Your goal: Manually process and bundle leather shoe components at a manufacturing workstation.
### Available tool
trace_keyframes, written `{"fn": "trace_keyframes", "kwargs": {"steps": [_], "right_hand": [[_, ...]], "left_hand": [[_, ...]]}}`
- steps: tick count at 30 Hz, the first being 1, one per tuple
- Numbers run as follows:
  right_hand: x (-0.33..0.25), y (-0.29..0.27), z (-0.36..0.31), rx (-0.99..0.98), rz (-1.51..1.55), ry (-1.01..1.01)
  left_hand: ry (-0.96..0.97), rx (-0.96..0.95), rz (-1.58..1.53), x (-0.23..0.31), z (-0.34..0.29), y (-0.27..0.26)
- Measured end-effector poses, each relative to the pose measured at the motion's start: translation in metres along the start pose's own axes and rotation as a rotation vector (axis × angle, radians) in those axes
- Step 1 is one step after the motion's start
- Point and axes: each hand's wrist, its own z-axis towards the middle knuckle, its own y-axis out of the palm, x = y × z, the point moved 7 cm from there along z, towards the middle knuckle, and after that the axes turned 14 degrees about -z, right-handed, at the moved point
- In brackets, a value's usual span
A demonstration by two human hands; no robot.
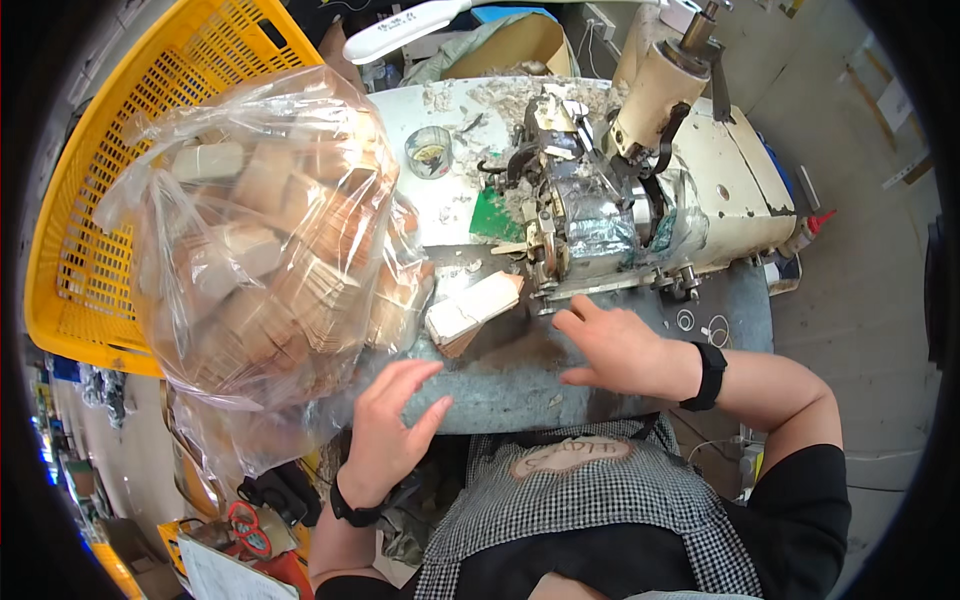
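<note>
Tan stack (pixel 472 312) is apparently staged beside m/c (pixel 598 215); L hand (pixel 388 432) spread, R hand (pixel 622 352) part-spread; pick-up prob. req'd next

yellow crate (pixel 95 350): top cut off, partly hidden by 1 plastic bag (pixel 270 230) | round cup (pixel 428 153): contents too small to tell | left hand (pixel 393 425): slightly blurred

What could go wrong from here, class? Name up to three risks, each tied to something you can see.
The right hand is close to the metal parts at the front of the machine, so its fingers might get pinched if those parts moved. The tan stack looks uneven on the table; a knock could scatter it. Loose scraps lie around the mechanism and might work into it.
</note>
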Motion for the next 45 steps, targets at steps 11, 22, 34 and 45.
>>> {"fn": "trace_keyframes", "kwargs": {"steps": [11,22,34,45], "right_hand": [[0.025,0.027,-0.017,0.131,0.174,0.142],[-0.004,0.037,0.006,0.217,0.323,0.040],[-0.027,0.038,0.036,0.292,0.241,-0.034],[-0.030,0.038,0.038,0.364,0.164,-0.044]], "left_hand": [[0.281,-0.064,0.482,-0.017,0.070,0.032],[0.149,-0.146,0.627,-0.014,0.088,0.060],[-0.181,-0.213,0.161,-0.055,0.120,0.023],[-0.399,-0.310,0.103,-0.072,0.120,0.011]]}}
